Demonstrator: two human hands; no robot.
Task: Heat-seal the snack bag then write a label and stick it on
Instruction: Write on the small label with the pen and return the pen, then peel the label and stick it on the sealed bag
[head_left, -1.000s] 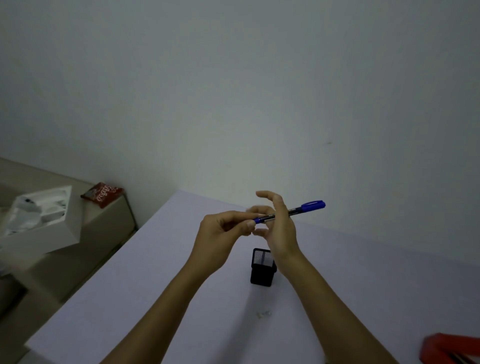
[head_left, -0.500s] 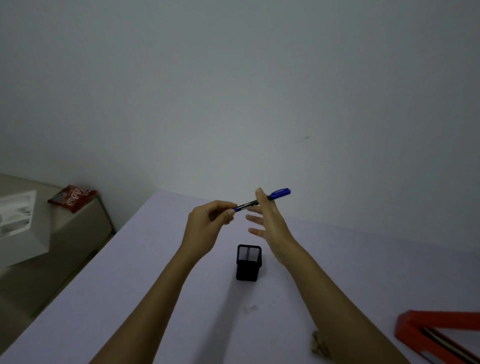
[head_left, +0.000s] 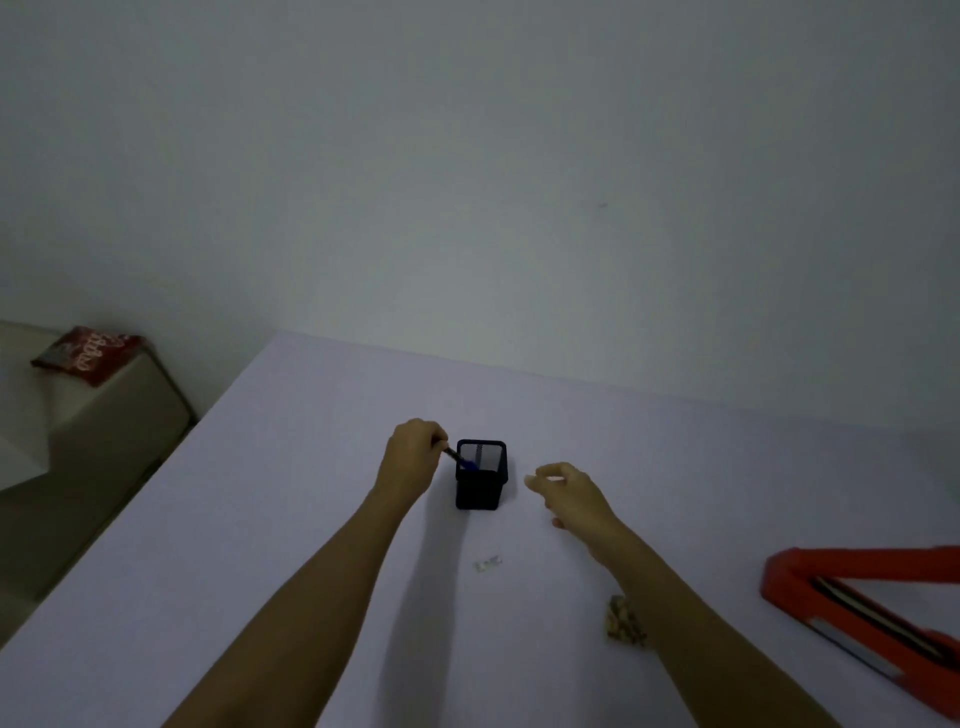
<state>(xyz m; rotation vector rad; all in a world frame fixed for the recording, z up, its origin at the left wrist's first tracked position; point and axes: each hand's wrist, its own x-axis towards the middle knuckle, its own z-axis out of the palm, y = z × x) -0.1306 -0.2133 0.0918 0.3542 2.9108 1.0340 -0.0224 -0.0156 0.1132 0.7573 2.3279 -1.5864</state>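
Observation:
My left hand (head_left: 413, 457) grips the end of a blue-capped pen (head_left: 460, 460), whose capped end dips into a black mesh pen holder (head_left: 480, 486) on the pale table (head_left: 291, 519). My right hand (head_left: 569, 491) hovers just right of the holder, fingers loosely curled and holding nothing. A red heat sealer (head_left: 852, 597) lies open at the right edge. A small patterned snack bag (head_left: 623, 621) peeks out beside my right forearm. A tiny pale scrap (head_left: 487, 564) lies in front of the holder.
A red snack packet (head_left: 85, 353) rests on a beige cabinet (head_left: 104, 447) to the left, beyond the table's left edge. A plain wall rises behind the table's far edge.
My left hand lowered the pen from in front of me down into the pen holder. My right hand let go of the pen and moved to the right of the holder.

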